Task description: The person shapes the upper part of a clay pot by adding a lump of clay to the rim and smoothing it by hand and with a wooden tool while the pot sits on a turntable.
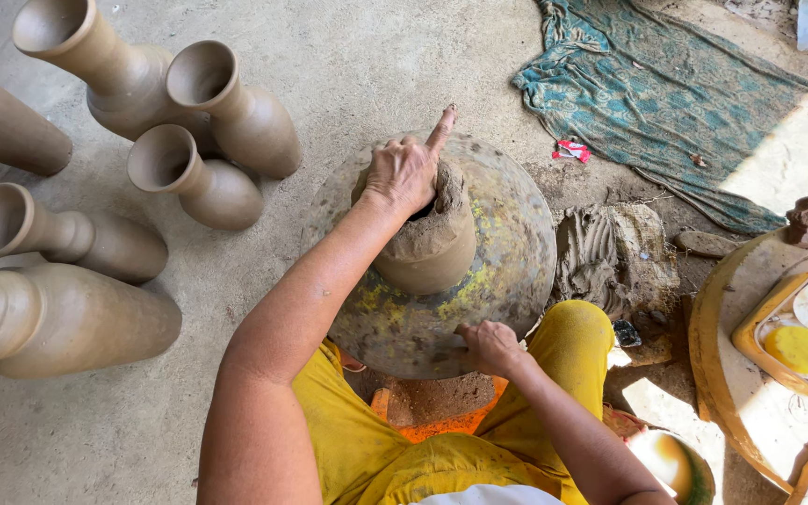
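Grey concrete floor (376,56), dusty; crumpled teal patterned cloth (656,84) at upper right; bright sunlight patch (797,154) beside it; round wooden board (717,346) at right edge
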